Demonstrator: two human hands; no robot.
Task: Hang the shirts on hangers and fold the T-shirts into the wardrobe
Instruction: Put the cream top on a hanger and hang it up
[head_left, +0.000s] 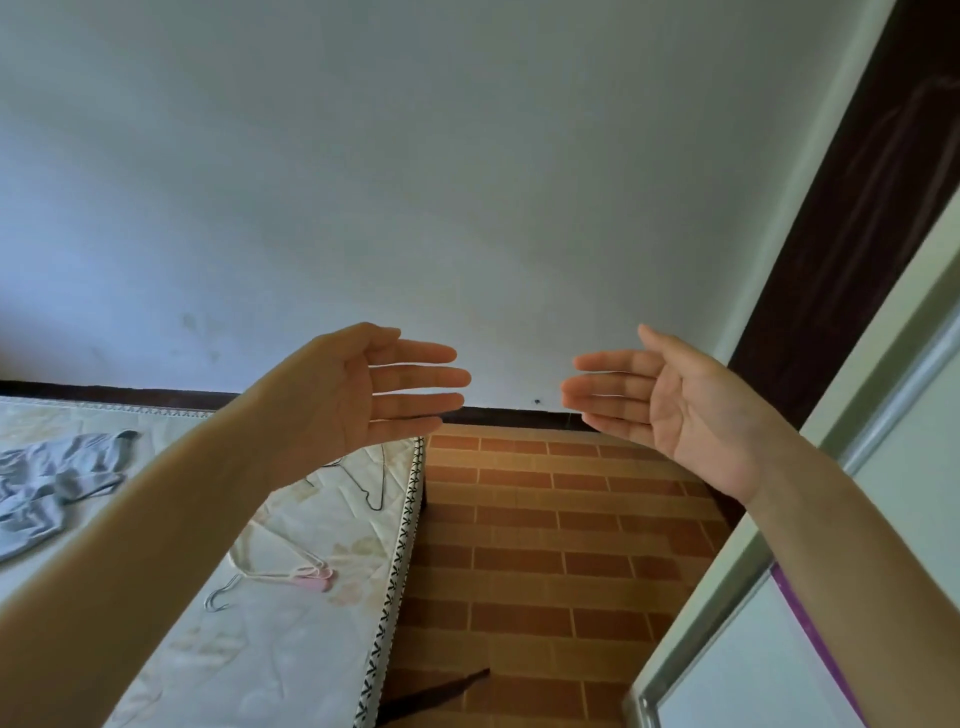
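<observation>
Lower right of frame, nearest the camera: edge of a pale wardrobe door (779, 597) with a metal-coloured frame and a thin purple strip along one panel. It runs diagonally up toward the right edge.

Lower left: bare left forearm crossing over a mattress (322, 597), pale quilted cover with a faint floral print and a black-and-white patterned border along its right side. The mattress sits directly against the brick-patterned floor (545, 545), orange-brown.

On the mattress, below the forearm: a white wire hanger (275, 571) with a pink clip end and a metal hook, lying flat. Further up the mattress, near its right edge: a dark thin hanger (376, 491), only partly seen under the left hand.

Left edge of frame, mid-height: a crumpled grey garment (57, 483) lying on the mattress, well apart from both hangers. Shirt or T-shirt cannot be told.

Centre of frame, raised: left hand (358, 389), palm facing right, fingers straight and close together, holding nothing. Opposite it, right of centre: right hand (680, 410), palm facing left, fingers straight, spread wide of nothing, also empty. The fingertips of the two hands point at each other with a clear gap between them.

Behind the hands: a dark skirting band at the foot of a plain pale wall (467, 182) that fills the upper frame. Upper right: a dark brown vertical frame (857, 234), door or post, cannot tell which.
</observation>
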